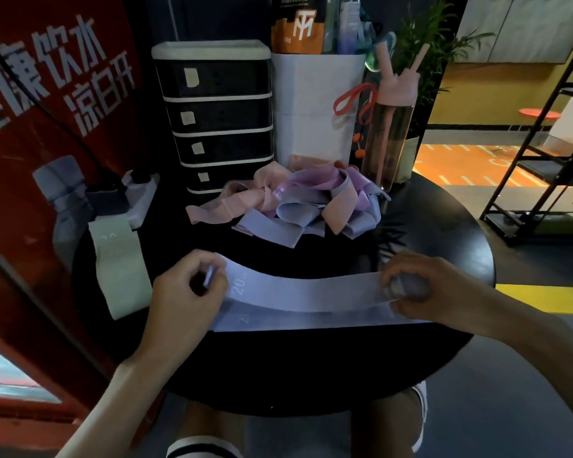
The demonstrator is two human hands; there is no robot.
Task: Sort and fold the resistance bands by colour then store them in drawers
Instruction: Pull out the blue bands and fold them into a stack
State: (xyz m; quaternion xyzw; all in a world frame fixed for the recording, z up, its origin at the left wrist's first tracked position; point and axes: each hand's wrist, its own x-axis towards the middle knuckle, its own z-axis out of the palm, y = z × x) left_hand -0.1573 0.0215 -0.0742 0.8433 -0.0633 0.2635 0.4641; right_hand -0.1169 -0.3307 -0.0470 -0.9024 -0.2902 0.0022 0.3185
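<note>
A lavender resistance band (306, 294) lies stretched flat across the near part of the round black table (444, 233). My left hand (186, 292) pinches its left end, and my right hand (414, 285) grips its right end. Behind it sits a tangled pile of pink, purple and lavender bands (291, 203). A pale green band (119, 269) lies flat at the table's left edge. The black drawer unit (219, 117), several drawers tall with paper labels, stands at the back with all drawers closed.
A white bag (315, 104) with packets stands right of the drawers. Beside it is a pink water bottle (391, 127) with a red strap. A power strip (139, 196) lies at the back left. A black metal rack (543, 143) stands on the floor to the right.
</note>
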